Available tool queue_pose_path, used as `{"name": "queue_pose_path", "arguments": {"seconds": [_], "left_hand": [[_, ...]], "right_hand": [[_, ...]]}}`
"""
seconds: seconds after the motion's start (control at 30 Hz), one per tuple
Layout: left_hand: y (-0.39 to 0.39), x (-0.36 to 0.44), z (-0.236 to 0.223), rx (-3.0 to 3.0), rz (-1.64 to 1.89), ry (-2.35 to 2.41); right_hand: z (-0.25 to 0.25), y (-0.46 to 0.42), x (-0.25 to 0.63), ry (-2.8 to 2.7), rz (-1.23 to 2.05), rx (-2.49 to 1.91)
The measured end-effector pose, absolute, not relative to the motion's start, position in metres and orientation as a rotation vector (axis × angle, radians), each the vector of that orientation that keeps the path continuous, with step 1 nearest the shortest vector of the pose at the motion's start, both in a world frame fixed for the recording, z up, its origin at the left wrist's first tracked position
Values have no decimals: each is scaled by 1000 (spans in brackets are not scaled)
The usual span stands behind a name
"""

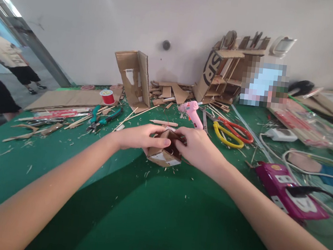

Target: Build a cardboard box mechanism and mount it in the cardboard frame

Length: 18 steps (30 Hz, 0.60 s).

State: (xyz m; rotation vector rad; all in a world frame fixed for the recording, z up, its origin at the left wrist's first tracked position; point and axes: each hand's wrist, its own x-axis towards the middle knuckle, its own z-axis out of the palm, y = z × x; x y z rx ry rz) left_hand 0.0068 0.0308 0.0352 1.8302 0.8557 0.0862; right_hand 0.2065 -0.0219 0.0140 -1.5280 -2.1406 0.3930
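From my end I judge the box [164,157] light and fairly stiff, thin cardboard that would crush or crease under a hard pinch; its rough faces shouldn't slip. I'd take it by opposite walls near the rim, away from the open middle. It sits mid-desk [156,212], well in from the back edge. My left hand [144,136] pinches its left side, thumb across the rim; my right hand [198,146] closes on the right side, fingertips partly hidden.

I count one box in hand, one pink stick [163,122] just beyond it and one glue gun [193,114]. Toward the desk's right edge lie one yellow handle [227,143] and one red handle [238,126] of scissors, perhaps one pair, and one power strip [274,185]. Leftward: one spool [107,97], one pair of pliers [109,117]. One carton [134,87] and one shelf [208,71] stand along the back edge. The wood scraps are too many to count.
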Motion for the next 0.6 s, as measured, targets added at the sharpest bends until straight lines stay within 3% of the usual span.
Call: {"name": "queue_pose_path", "arguments": {"seconds": [0.33,0.5,0.6], "left_hand": [[34,2,32,1633,83,840],[38,-3,34,1639,5,879],[41,-7,35,1621,-39,874]], "right_hand": [[12,-21,210,-1932,996,-1452],[19,-26,208,-2020,946,-1418],[34,-29,216,-2070,649,-1532]]}}
